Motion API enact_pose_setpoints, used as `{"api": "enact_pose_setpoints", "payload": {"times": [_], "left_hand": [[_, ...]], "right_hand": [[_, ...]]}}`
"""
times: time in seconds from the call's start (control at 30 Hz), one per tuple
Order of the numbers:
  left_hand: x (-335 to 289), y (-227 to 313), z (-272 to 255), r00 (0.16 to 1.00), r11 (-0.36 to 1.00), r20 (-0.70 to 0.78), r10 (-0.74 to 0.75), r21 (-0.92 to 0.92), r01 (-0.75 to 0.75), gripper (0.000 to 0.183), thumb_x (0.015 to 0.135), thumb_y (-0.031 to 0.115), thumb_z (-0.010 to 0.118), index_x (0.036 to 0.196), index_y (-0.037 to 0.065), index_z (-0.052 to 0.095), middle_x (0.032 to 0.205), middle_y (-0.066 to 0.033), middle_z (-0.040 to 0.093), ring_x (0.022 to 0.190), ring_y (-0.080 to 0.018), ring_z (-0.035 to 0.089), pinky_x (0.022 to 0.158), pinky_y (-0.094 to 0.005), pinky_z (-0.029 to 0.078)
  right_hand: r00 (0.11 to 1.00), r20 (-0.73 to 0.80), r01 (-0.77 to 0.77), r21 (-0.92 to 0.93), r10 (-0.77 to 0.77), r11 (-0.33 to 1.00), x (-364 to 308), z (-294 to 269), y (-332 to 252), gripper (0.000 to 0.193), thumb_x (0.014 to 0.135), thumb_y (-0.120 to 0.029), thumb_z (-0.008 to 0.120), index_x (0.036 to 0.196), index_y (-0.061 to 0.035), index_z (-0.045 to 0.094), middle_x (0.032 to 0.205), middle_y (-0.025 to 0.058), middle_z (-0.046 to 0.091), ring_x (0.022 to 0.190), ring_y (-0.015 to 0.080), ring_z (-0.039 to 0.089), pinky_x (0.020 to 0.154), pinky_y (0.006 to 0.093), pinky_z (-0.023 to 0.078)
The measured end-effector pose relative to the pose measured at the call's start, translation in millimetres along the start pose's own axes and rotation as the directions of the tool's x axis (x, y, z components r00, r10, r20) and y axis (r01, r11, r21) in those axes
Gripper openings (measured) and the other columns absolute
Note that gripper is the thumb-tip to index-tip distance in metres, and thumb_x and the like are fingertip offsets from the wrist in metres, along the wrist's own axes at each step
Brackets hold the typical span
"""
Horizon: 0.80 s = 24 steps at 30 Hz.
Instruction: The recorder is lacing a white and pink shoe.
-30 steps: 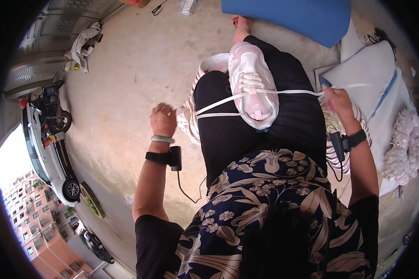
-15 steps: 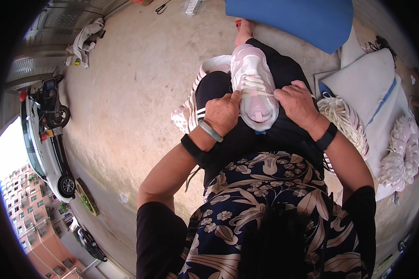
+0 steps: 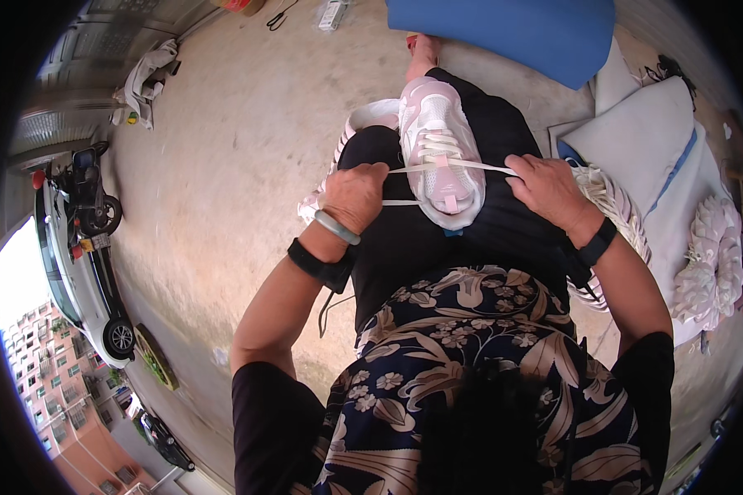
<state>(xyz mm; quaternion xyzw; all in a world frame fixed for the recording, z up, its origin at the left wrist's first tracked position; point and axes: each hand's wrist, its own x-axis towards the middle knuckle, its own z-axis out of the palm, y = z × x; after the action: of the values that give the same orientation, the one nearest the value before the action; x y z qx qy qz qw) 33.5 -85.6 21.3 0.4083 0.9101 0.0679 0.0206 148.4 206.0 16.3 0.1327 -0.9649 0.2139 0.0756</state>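
Note:
A pink and white sneaker (image 3: 439, 107) rests on my lap between my thighs, its toe pointing away from me. Cream laces (image 3: 437, 148) cross its upper part. To the left of the shoe, my left hand (image 3: 353, 196) is closed on one lace end, and a loose stretch of lace runs below it toward the shoe's collar. On the other side my right hand (image 3: 545, 190) pinches the opposite lace end (image 3: 491, 167). Both laces are drawn out sideways, nearly straight, over the pink tongue (image 3: 444, 186).
Bundled pink and white shoes lie left of my knee (image 3: 377, 113). Cream-laced pieces (image 3: 611, 198) and a pale shoe bundle (image 3: 710, 264) lie right, beside grey sheets (image 3: 636, 148). A blue sheet (image 3: 504, 37) lies ahead. Scissors (image 3: 281, 16) are on the floor; a white car (image 3: 74, 280) stands left.
My hands have moved apart, the left to the left and the right to the right. The laces between them now stretch longer and tighter from the shoe.

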Motion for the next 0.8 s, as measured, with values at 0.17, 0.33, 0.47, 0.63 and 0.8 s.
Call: {"api": "enact_pose_setpoints", "payload": {"times": [0.17, 0.33, 0.47, 0.63, 0.8], "left_hand": [[-19, -32, -19, 0.999, 0.998, -0.047, -0.028, 0.063, 0.031, 0.003, 0.076, 0.008, 0.051, 0.075, 0.011, 0.053, 0.065, -0.0094, 0.057, 0.062, -0.0302, 0.058, 0.051, -0.0394, 0.046], [-53, -82, -46, 0.987, 0.970, -0.097, -0.128, 0.196, 0.145, 0.003, 0.075, 0.010, 0.051, 0.076, 0.013, 0.053, 0.067, -0.0097, 0.058, 0.061, -0.0308, 0.058, 0.049, -0.0398, 0.046], [-74, -120, -71, 0.969, 0.948, -0.168, -0.184, 0.231, 0.220, 0.002, 0.079, 0.013, 0.053, 0.080, 0.013, 0.055, 0.069, -0.0100, 0.058, 0.063, -0.0318, 0.057, 0.051, -0.0407, 0.045], [-92, -155, -107, 0.941, 0.903, -0.240, -0.237, 0.302, 0.305, 0.007, 0.082, 0.016, 0.054, 0.084, 0.011, 0.059, 0.075, -0.0114, 0.060, 0.068, -0.0323, 0.059, 0.056, -0.0398, 0.047], [-104, -185, -144, 0.922, 0.847, -0.284, -0.265, 0.388, 0.363, 0.011, 0.085, 0.020, 0.053, 0.087, 0.012, 0.059, 0.079, -0.0107, 0.061, 0.072, -0.0329, 0.059, 0.059, -0.0404, 0.047]], "right_hand": [[0.987, -0.141, 0.067, -0.049, -0.074, 0.997, -47, -17, 45, 0.022, 0.074, -0.016, 0.063, 0.090, -0.0058, 0.051, 0.072, 0.0087, 0.057, 0.065, 0.0261, 0.058, 0.056, 0.0362, 0.045], [0.998, -0.021, 0.048, -0.282, -0.056, 0.958, -84, -55, 63, 0.022, 0.075, -0.020, 0.063, 0.090, -0.0065, 0.053, 0.074, 0.0078, 0.057, 0.066, 0.0236, 0.057, 0.062, 0.0353, 0.044], [0.992, 0.101, 0.106, -0.379, -0.073, 0.919, -106, -85, 77, 0.019, 0.074, -0.016, 0.060, 0.089, -0.0051, 0.054, 0.067, 0.0068, 0.051, 0.060, 0.0253, 0.053, 0.059, 0.0361, 0.041], [0.995, 0.098, 0.065, -0.410, -0.026, 0.910, -125, -129, 84, 0.022, 0.072, -0.015, 0.060, 0.089, -0.0026, 0.053, 0.070, 0.0098, 0.050, 0.062, 0.0281, 0.050, 0.058, 0.0378, 0.040], [0.991, 0.125, 0.021, -0.472, 0.043, 0.881, -139, -168, 92, 0.023, 0.073, -0.013, 0.060, 0.092, -0.0018, 0.053, 0.075, 0.0119, 0.051, 0.065, 0.0312, 0.048, 0.058, 0.0415, 0.039]]}}
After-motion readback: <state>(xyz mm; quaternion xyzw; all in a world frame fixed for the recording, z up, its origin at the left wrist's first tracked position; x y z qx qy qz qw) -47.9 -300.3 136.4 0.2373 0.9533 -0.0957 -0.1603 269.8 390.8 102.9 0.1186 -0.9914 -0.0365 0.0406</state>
